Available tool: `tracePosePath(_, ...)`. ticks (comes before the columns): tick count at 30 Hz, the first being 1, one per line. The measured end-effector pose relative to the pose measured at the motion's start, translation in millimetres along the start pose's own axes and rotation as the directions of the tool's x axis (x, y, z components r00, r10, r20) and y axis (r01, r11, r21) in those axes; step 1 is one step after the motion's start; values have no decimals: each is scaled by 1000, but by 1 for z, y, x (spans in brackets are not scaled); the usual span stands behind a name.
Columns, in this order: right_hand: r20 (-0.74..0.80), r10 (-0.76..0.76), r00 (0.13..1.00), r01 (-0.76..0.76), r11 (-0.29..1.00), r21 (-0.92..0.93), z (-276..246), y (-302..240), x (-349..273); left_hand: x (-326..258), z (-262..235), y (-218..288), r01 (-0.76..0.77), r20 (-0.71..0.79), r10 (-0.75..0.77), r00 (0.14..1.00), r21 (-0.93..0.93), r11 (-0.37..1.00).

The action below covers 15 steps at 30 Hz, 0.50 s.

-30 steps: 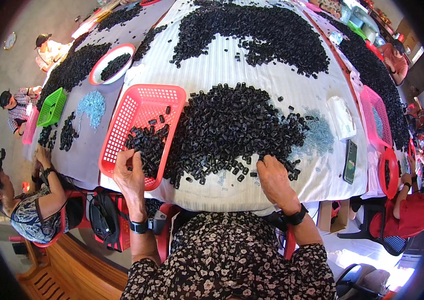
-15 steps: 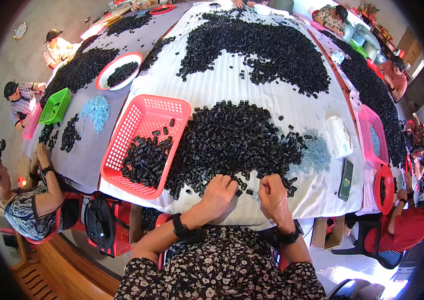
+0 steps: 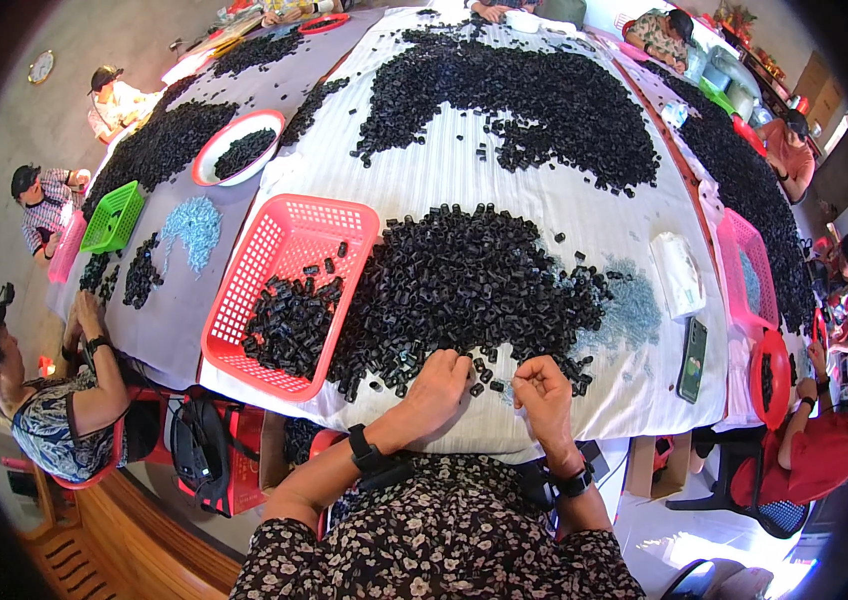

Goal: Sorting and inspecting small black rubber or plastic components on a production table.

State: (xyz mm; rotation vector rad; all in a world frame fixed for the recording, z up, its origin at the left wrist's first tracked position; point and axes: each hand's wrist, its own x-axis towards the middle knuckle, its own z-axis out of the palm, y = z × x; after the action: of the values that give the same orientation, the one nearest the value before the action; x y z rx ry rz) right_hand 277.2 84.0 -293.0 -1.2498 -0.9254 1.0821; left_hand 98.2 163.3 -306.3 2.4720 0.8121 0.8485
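Black small plastic pieces [image 3: 464, 285] heaped in a broad pile on the white striped cloth [image 3: 504, 180], near edge of the pile just ahead of both hands; left hand [image 3: 436, 388] palm down, fingers curled loosely onto the pile's front edge, touching pieces, whether any gripped cannot be told; right hand [image 3: 542, 388] just beside it, fingers bent inward with tips pinched together on something too small to make out; dark bands on both wrists; red plastic basket [image 3: 289, 290] to the left, touching the pile, partly filled with the same black pieces in its near corner; pale blue small pieces [image 3: 634, 310] scattered at the pile's right side; white packet [image 3: 677, 272] and dark phone [image 3: 692, 358] further right on the cloth; pink basket [image 3: 744, 265] at the right table edge; second large black heap [image 3: 514, 95] further up the cloth, well apart from the hands; other seated people around the table
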Motion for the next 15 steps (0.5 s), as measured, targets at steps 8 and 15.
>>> tracePosePath(8, 90, 25, 996, -50, 955, 291, 12, -5, 2, 0, -46, 10, 207, -28, -249, 968, -467, 860)
tracePosePath(15, 111, 33, 993, -65, 952, 300, 19, -12, 6, -11, -45, 14, 254, 55, -284, 957, -629, 734)
